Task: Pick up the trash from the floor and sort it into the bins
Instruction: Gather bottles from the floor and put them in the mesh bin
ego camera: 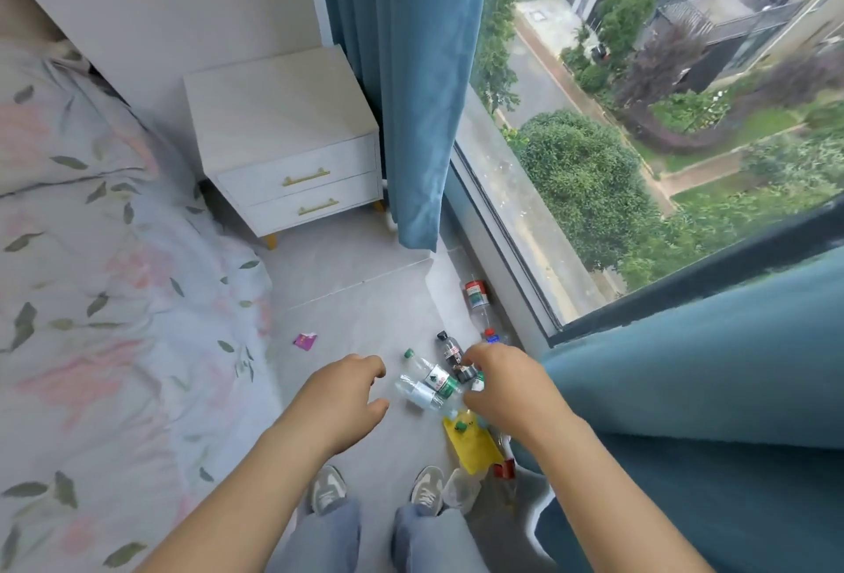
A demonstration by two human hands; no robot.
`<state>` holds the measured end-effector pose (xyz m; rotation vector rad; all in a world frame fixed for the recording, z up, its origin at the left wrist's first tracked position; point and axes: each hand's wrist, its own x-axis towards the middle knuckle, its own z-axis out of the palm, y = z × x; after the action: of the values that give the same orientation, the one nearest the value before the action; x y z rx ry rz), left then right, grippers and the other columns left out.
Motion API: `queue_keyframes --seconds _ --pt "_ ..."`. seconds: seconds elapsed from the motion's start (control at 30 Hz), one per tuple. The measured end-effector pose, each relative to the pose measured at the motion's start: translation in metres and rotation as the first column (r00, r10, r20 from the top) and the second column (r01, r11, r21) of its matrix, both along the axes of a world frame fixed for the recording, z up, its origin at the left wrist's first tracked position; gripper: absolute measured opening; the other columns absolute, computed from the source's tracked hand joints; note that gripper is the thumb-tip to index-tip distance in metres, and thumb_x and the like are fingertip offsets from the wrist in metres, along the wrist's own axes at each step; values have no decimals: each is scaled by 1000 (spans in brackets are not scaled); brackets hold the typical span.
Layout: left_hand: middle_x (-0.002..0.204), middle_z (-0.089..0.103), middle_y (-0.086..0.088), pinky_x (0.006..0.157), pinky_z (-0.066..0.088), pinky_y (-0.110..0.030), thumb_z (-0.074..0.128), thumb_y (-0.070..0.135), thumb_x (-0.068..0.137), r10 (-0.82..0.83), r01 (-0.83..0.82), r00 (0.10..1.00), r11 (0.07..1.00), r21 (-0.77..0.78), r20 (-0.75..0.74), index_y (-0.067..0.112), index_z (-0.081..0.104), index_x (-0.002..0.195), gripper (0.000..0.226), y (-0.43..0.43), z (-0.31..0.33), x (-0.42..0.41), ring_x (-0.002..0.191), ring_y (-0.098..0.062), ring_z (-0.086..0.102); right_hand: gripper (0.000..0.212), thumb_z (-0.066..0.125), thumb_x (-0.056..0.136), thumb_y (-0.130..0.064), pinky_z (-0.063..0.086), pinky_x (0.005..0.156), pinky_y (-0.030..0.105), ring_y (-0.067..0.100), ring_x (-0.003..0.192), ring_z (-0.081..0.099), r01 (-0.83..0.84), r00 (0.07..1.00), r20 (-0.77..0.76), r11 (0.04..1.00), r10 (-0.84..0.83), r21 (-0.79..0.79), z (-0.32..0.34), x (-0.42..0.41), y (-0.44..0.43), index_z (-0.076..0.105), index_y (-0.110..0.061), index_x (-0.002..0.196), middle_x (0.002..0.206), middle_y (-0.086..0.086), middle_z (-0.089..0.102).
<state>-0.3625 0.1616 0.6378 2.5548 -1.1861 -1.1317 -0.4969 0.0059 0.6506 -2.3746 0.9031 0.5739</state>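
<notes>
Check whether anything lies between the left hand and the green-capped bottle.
Nothing visible does. The left hand hangs open just left of the green-capped bottle, with only bare floor showing between them. The right hand is on its far side.

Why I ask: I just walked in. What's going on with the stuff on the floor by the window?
A person is reaching down with both hands toward a cluster of plastic bottles on the floor. The left hand holds nothing; the right hand overlaps the bottles, but whether it grips one is unclear. A yellow pouch and a pink wrapper lie nearby. No bin is in view.
</notes>
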Motion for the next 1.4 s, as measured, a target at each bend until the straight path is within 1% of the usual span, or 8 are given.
queue_keyframes --seconds 0.07,0.2,0.3,0.4,0.7,0.93,1.13,1.4 --pt "127 53 5 90 41 -24 50 33 93 9 -8 1000 1000 24 -10 24 48 130 38 2 -26 10 112 -15 54 43 58 85 -22 46 80 28 20 107 57 -21 1000 -18 1000 21 16 -29 13 -1 55 -22 127 119 -1 61" --pt "126 53 4 89 41 -23 50 32 93 46 -45 999 998 39 -27 23 48 129 38 8 -84 31 111 -15 55 37 58 84 -20 34 63 26 20 90 51 -81 996 -39 996 82 29 -90 43 3 57 -18 120 98 0 56" --pt "127 53 3 92 42 -25 49 31 93 63 -62 998 998 34 -27 22 49 129 37 9 -140 48 113 -16 54 42 58 84 -20 43 74 28 22 107 56 -109 994 -32 994 109 18 -145 67 4 55 -20 126 117 2 60" --pt "127 53 3 93 43 -26 50 31 93 85 -84 996 996 35 -29 21 49 128 36 11 -210 65 112 -16 54 45 57 85 -20 46 84 30 24 112 55 -132 991 -29 991 133 14 -211 91 5 54 -20 130 124 3 58" --pt "124 54 3 91 44 -27 50 31 92 140 -140 990 989 51 8 22 50 127 36 15 -450 125 110 -17 55 44 55 88 -21 38 74 26 22 112 54 -262 964 -54 964 260 -53 -442 158 1 50 -21 132 124 0 56" --pt "128 53 5 89 40 -26 51 32 92 124 -127 982 992 15 141 22 50 127 36 14 -595 179 114 -16 52 48 58 88 -22 46 88 30 23 115 54 -359 931 22 925 364 -127 -593 216 -1 49 -19 134 126 3 56" --pt "122 56 5 83 37 -22 53 29 92 158 -148 968 987 -62 194 21 52 123 33 29 -674 190 109 -14 53 49 57 88 -22 44 83 28 23 112 55 -406 898 85 886 433 -224 -654 211 4 47 -21 136 123 1 56" --pt "123 54 1 96 42 -27 52 25 90 124 -118 979 992 -46 161 18 52 123 34 57 -736 149 112 -16 53 50 57 87 -29 46 91 32 22 114 55 -475 875 -3 858 484 -197 -698 140 25 47 -24 135 124 0 57"
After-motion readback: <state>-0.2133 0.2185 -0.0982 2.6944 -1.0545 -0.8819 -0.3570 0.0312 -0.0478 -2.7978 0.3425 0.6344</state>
